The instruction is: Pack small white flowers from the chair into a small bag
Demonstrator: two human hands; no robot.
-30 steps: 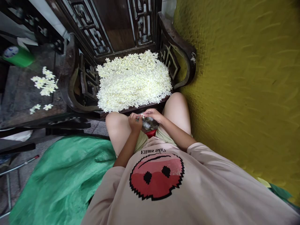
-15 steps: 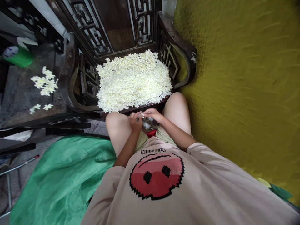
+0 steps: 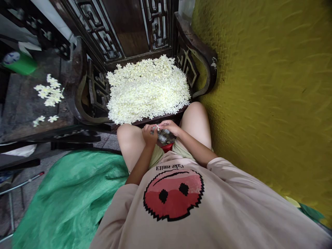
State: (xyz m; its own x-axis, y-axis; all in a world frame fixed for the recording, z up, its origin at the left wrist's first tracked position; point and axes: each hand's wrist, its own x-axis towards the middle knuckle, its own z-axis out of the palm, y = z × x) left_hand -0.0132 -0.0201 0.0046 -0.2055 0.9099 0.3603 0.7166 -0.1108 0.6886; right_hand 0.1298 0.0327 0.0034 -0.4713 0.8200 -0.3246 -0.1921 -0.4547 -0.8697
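Between my knees, both hands meet just in front of the chair seat. My left hand [image 3: 149,135] is closed, its fingertips curled at a small white flower [image 3: 158,128]. From the other side, my right hand [image 3: 169,127] pinches at the same flower with thumb and fingers. A small greyish patch shows by the left fingers; what it is cannot be made out. Just beyond the hands, a thick heap of white flowers [image 3: 149,90] covers the seat of a dark carved wooden chair [image 3: 140,34].
Left of the chair, a dark wooden surface [image 3: 20,100] carries loose white flowers [image 3: 50,91] and a green container [image 3: 22,63]. A green sheet [image 3: 72,197] bulges beside my left leg. A yellow textured wall [image 3: 264,97] rises close on the right. Something red [image 3: 167,147] shows between my thighs.
Both hands stay in nearly the same place, with only slight finger movement at the small flower. The heap of flowers looks the same.
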